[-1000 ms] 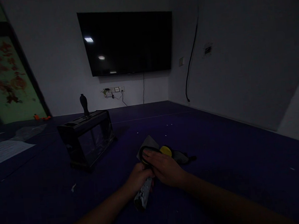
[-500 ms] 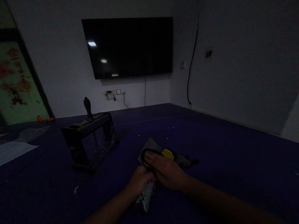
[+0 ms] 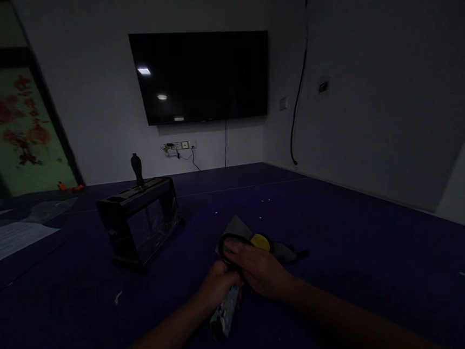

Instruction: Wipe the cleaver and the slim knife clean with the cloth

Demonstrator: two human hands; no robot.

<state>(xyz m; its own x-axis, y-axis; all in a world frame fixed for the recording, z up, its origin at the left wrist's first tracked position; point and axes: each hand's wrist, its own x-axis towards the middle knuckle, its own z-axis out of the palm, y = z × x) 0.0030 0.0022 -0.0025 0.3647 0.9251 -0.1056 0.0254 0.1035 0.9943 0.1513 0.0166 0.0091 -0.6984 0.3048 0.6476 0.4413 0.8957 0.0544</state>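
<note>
My left hand (image 3: 216, 285) is wrapped round a speckled grey handle (image 3: 225, 315) that sticks out toward me on the dark blue surface (image 3: 345, 251). My right hand (image 3: 257, 267) lies over the far end of that object, fingers pressed down on a black ring-shaped part (image 3: 227, 241). A yellow round piece (image 3: 260, 241) shows just past my right fingers. A grey sheet (image 3: 237, 225) lies under them. The room is dim and what the object is cannot be made out.
A black box with clear sides (image 3: 141, 221) stands to the left, a dark upright handle (image 3: 136, 169) rising from its top. White papers (image 3: 10, 240) lie far left. A wall-mounted screen (image 3: 202, 75) hangs ahead. Small white specks dot the surface.
Both hands keep the same hold on the object. The camera has tilted slightly, so the scene sits a little lower in view.
</note>
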